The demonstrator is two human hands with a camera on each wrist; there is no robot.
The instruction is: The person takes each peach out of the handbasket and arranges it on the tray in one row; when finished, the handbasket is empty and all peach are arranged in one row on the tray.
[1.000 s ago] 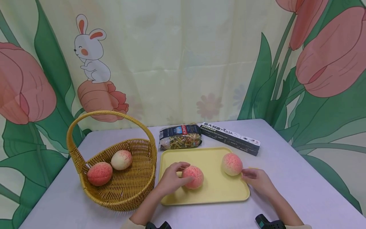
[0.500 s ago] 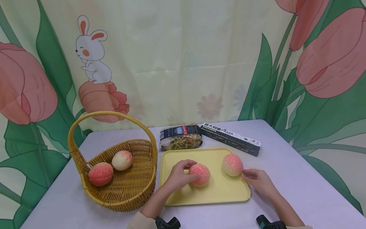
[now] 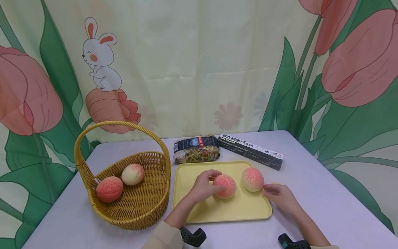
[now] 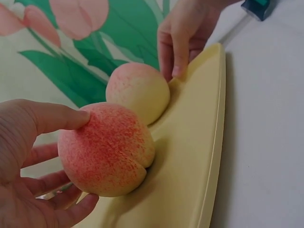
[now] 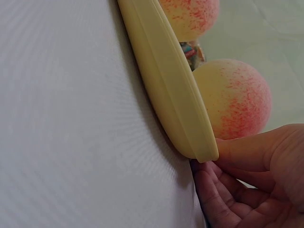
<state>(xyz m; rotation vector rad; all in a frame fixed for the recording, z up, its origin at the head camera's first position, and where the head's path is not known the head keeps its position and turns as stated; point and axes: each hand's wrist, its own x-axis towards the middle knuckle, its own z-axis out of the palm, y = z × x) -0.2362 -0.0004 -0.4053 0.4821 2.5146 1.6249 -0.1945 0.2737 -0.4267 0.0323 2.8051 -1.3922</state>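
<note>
My left hand (image 3: 203, 187) holds a pink peach (image 3: 226, 186) just over the yellow tray (image 3: 236, 212). In the left wrist view the thumb presses the top of this peach (image 4: 107, 152) and the fingers curl under its near side. A second, paler peach (image 3: 253, 179) sits at the tray's right end, close beside the held one. At that end my right hand (image 3: 282, 197) pinches the tray's rim, the thumb on the upper side and fingers beneath, as the right wrist view shows on the tray edge (image 5: 173, 90).
Left of the tray stands a wicker basket (image 3: 163, 199) with a tall handle, a red peach (image 3: 109, 189) and a whitish peach (image 3: 133, 174) inside. Behind the tray lie a bag of pasta (image 3: 197, 150) and a long black pasta box (image 3: 250, 151). A printed curtain (image 3: 186, 69) hangs behind the table.
My left hand has moved right across the tray with the peach, bringing it close to the paler peach. The right hand has stayed at the tray's rim.
</note>
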